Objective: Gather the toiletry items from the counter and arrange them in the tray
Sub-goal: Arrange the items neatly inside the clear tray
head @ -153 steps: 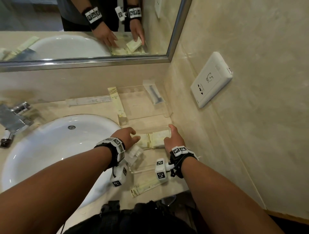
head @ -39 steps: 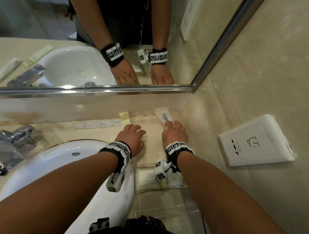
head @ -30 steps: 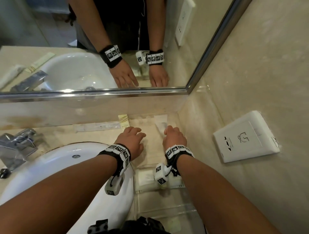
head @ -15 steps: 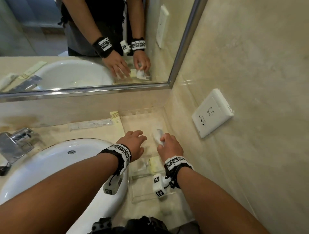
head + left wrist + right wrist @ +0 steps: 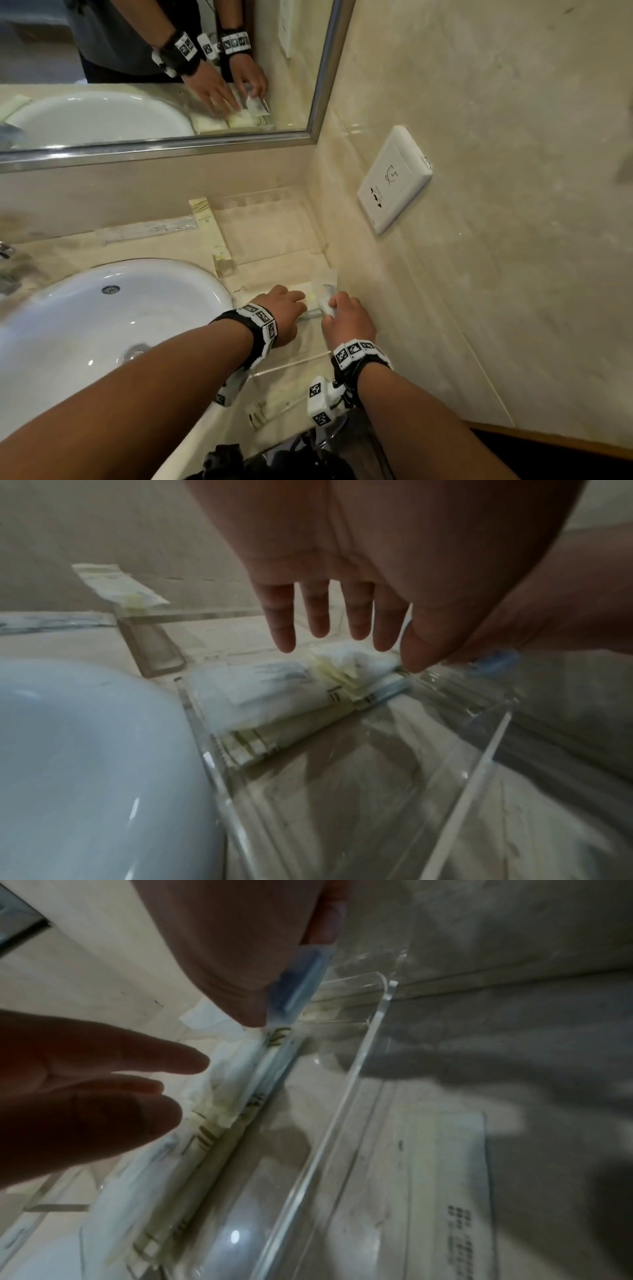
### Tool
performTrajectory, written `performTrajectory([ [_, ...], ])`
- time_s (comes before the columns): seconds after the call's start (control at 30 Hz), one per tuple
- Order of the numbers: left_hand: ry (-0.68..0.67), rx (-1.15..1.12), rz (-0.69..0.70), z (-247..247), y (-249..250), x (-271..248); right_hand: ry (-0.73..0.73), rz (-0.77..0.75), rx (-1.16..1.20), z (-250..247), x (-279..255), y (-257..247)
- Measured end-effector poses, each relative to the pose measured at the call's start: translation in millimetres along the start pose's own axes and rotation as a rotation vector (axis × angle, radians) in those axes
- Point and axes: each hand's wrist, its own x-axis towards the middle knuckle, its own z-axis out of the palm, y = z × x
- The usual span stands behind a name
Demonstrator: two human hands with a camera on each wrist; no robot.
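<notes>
A clear acrylic tray [image 5: 291,365] stands on the counter between the sink and the right wall. Cream and white packets [image 5: 305,289] lie stacked at its far end. My left hand [image 5: 291,301] hovers over them with straight fingers [image 5: 284,626], just above the packets [image 5: 260,693]. My right hand [image 5: 334,305] pinches a clear packet [image 5: 325,291] with a blue item inside, held at the tray's far right corner. In the right wrist view the thumb and fingers grip this blue packet [image 5: 301,988] above the tray wall [image 5: 346,1096].
The white sink [image 5: 102,325] is on the left. A second clear tray [image 5: 274,233] sits in the back corner, with a long yellow packet [image 5: 209,233] leaning on it. A clear packet [image 5: 150,228] lies along the backsplash, another [image 5: 274,407] near the counter's front edge. A wall socket [image 5: 394,178] is on the right.
My right hand has taken the clear packet from the back corner tray and drawn it toward me to the near tray. My left hand came back with it.
</notes>
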Motion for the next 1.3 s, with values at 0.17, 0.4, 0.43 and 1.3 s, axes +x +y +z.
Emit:
performTrajectory([
  [0.17,-0.07,0.084,0.038,10.0,6.2,-1.7,0.009,0.014,-0.071,9.8,-2.4,3.6],
  [0.4,-0.089,0.109,0.024,19.6,11.4,3.7,0.015,0.005,-0.174,19.4,-1.1,0.1],
  [0.43,-0.087,0.113,0.02,20.3,11.8,4.5,0.033,0.0,-0.186,21.1,-3.7,-0.8],
  [1.3,-0.049,0.05,0.04,28.3,-1.8,19.3,-0.153,-0.002,-0.267,29.3,9.6,-25.1],
])
